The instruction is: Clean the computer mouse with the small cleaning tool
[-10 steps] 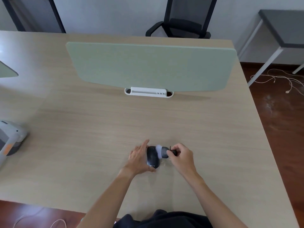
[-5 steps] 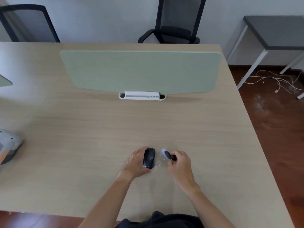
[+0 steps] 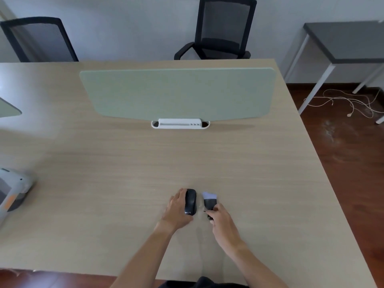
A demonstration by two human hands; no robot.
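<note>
On the wooden desk point(image 3: 228, 163), left hand point(image 3: 176, 208) clasps the mouse point(image 3: 190, 202); right hand point(image 3: 220, 220), pinching the brush point(image 3: 208, 201) beside it, must sweep back across.

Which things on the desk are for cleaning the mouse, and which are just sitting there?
For the job:
- black mouse, steadied by the left hand
- small brush with pale bristles, held by the right hand, beside the mouse

Just sitting there:
- green divider panel in its white holder
- grey device at the left edge
- chairs and side table beyond the desk
</note>
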